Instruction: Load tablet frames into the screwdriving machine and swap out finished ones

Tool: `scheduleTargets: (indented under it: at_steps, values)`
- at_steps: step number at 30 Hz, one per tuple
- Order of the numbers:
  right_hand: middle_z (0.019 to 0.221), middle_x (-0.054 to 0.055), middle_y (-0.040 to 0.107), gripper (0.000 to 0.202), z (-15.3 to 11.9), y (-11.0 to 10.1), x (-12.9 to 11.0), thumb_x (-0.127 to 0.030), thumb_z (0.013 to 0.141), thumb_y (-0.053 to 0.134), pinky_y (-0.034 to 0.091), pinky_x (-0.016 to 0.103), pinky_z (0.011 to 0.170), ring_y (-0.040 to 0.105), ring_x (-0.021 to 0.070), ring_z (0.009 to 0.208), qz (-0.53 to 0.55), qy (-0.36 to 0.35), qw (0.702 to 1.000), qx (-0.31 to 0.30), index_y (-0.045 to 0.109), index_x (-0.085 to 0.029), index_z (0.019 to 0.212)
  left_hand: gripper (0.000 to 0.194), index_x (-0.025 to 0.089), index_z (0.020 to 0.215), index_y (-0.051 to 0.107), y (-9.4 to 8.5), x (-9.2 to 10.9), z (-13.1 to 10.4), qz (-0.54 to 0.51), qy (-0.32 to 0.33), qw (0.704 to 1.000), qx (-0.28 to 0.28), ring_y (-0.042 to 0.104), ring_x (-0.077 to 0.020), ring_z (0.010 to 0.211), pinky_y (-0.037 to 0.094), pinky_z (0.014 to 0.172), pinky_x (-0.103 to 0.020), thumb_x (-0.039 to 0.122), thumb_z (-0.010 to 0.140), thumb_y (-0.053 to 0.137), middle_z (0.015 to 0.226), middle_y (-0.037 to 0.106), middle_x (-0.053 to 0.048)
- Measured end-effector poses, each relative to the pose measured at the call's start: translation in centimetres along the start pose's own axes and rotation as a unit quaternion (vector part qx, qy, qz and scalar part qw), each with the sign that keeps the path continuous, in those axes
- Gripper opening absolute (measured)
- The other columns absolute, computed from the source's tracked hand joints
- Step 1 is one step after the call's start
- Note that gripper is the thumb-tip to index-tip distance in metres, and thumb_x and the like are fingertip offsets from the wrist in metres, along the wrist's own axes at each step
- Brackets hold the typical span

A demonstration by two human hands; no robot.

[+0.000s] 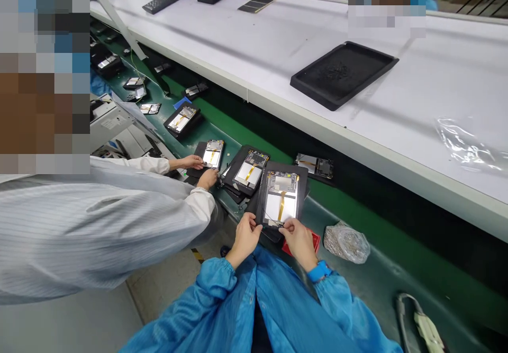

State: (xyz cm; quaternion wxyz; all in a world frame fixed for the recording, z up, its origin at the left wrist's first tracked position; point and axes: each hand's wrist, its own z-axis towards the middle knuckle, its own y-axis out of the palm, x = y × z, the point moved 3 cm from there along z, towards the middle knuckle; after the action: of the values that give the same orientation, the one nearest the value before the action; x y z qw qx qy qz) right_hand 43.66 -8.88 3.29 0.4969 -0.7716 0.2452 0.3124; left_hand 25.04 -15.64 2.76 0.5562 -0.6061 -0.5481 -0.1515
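Observation:
An opened tablet-like device (282, 197), with a white battery area, an orange ribbon and a circuit board, lies on a black tray in front of me. At its lower left corner my left hand (246, 235) has thumb and fingers pinched together. My right hand (298, 239) pinches at the device's lower edge, near a thin dark wire. Whatever sits between the fingertips of either hand is too small to make out. A red tray (313, 241) is partly hidden under my right hand.
Left of me a co-worker's hands (207, 178) touch another device (213, 154). More opened devices (249, 172) line the green bench. A plastic bag (346, 243) and a cabled tool (428, 332) lie right. Above, a white shelf (270, 51) holds a black tray (343, 72).

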Motion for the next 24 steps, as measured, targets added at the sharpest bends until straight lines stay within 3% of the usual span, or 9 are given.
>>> scheduleTargets:
  at_steps: [5,10,15,18,24]
  values:
    - [0.072,0.001,0.067,0.008,0.0,0.0,-0.4,-0.025,0.078,0.062,0.041,0.029,0.067,0.064,0.0207,0.069,-0.042,-0.001,0.999,-0.009,0.054,-0.023,0.077,0.033,0.021,0.104,0.050,0.4,0.9,0.3,0.088,0.014,0.996,0.014,0.060,-0.0177,0.086,0.045,0.078,-0.030,0.026,0.080,0.072,0.097,0.056,-0.002]
    - [0.070,0.001,0.066,0.011,0.2,0.0,-0.4,-0.026,0.080,0.065,0.038,0.029,0.065,0.062,0.0197,0.066,-0.094,0.007,0.996,-0.012,0.054,-0.023,0.077,0.055,0.022,0.114,0.042,1.0,1.7,0.5,0.145,-0.004,0.989,0.004,0.061,-0.0263,0.105,0.047,0.082,-0.035,0.038,0.076,0.078,0.114,0.053,-0.008]
    - [0.069,0.000,0.065,0.016,0.2,-0.1,-0.5,-0.025,0.082,0.067,0.032,0.028,0.061,0.062,0.0191,0.066,-0.138,0.020,0.990,-0.017,0.052,-0.023,0.079,0.054,0.023,0.111,0.040,1.6,1.9,0.6,0.159,-0.029,0.987,0.005,0.063,-0.0280,0.104,0.047,0.080,-0.035,0.038,0.076,0.078,0.113,0.053,-0.007]
    - [0.073,-0.001,0.065,0.022,-0.2,-0.7,0.0,-0.032,0.081,0.071,0.028,0.028,0.058,0.061,0.0196,0.068,-0.162,0.030,0.986,0.007,0.051,-0.023,0.081,0.053,0.023,0.110,0.040,1.7,2.1,0.5,0.161,-0.029,0.986,0.008,0.063,-0.0279,0.104,0.047,0.080,-0.034,0.038,0.076,0.078,0.113,0.053,-0.007]
    - [0.086,0.003,0.065,0.035,-0.6,-1.9,2.7,-0.046,0.078,0.072,0.040,0.029,0.065,0.063,0.0215,0.077,-0.067,0.080,0.992,0.071,0.051,-0.023,0.093,0.053,0.023,0.111,0.040,1.7,2.2,0.6,0.151,-0.030,0.988,0.008,0.063,-0.0261,0.101,0.046,0.081,-0.034,0.037,0.076,0.078,0.113,0.053,-0.007]
